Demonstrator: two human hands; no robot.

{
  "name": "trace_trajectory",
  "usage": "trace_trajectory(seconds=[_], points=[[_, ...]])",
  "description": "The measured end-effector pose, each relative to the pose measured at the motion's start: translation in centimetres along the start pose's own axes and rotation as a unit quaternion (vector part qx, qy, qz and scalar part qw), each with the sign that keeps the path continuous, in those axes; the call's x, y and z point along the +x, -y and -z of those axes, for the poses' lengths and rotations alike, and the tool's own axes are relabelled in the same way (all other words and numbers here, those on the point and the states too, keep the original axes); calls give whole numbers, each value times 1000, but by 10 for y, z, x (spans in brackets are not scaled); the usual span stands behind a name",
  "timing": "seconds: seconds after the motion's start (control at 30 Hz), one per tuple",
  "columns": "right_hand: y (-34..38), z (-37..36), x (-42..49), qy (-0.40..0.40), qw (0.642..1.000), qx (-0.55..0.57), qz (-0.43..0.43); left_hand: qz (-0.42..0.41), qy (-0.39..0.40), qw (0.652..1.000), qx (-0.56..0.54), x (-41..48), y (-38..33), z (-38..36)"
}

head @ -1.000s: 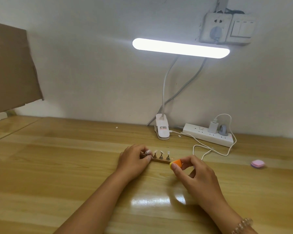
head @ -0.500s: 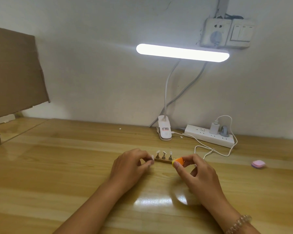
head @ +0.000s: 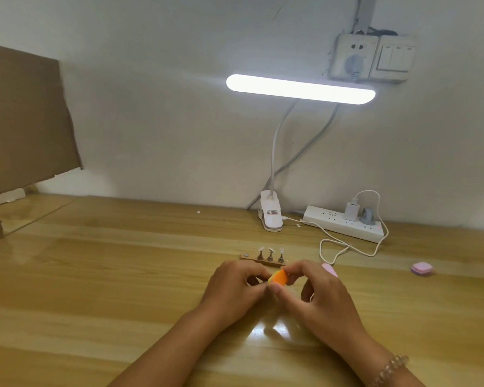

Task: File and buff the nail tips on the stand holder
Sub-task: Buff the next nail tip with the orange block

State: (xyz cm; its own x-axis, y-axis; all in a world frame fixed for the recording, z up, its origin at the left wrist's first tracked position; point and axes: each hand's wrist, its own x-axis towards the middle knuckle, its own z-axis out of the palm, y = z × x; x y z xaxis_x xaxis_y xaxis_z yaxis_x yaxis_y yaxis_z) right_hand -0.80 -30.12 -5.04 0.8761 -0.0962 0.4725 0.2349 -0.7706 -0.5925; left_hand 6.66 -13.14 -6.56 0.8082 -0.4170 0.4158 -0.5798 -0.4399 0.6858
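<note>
near the front edge of the desk (head: 95, 303) two bare forearms come in, the right wrist wearing a bead bracelet (head: 391, 370). the hands meet over the middle of the desk. the right hand (head: 322, 294) pinches a small orange buffing block (head: 277, 277) between thumb and fingertips, its other fingers curled. the left hand (head: 235, 283) is clenched, with thumb and forefinger brought together right against the left side of the block; whatever sits between them is hidden, so i cannot tell whether it is grasping something.

a pale pink piece (head: 329, 269) shows just behind the right hand's knuckles.

just beyond the hands, toward the back edge, the wooden stand holder (head: 253, 260) lies flat across the desk, its right end hidden behind the fingers. three pegs stand upright on it, each topped by a nail tip (head: 270, 250); at its left end is a bare round spot (head: 245, 255).

off toward the right edge lies a small pink square pad (head: 422, 268), well apart from the hands. a white cable (head: 333, 247) loops on the desk beyond the stand.

along the back edge sit a white lamp clip (head: 270, 216) and a power strip (head: 344, 224) with a charger plugged in. the lit lamp bar (head: 299, 89) hangs above them, under a wall socket (head: 352, 57) and a switch (head: 394, 58). cardboard (head: 20, 121) stands at the back left corner.
</note>
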Motion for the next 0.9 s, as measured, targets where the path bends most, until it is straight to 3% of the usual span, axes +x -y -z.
trace_trajectory(seconds=[0.1,0.23,0.33,0.5,0.67,0.9], points=[[-4,2,4,-27,999,10,-27,-3,-6,1000,-21,1,3,-1],[1,0,-2,11,1000,-3,6,-2,13,999,-33,1,3,1],[-2,1,3,-17,999,19,-21,7,8,999,-51,2,2,0],[1,-1,-1,11,1000,8,13,22,17,996,-85,1,1,2],[2,-1,-1,-10,1000,-19,19,41,28,991,-128,2,1,1],[-1,-1,2,-31,999,-11,13,32,48,992,-115,0,-1,0]])
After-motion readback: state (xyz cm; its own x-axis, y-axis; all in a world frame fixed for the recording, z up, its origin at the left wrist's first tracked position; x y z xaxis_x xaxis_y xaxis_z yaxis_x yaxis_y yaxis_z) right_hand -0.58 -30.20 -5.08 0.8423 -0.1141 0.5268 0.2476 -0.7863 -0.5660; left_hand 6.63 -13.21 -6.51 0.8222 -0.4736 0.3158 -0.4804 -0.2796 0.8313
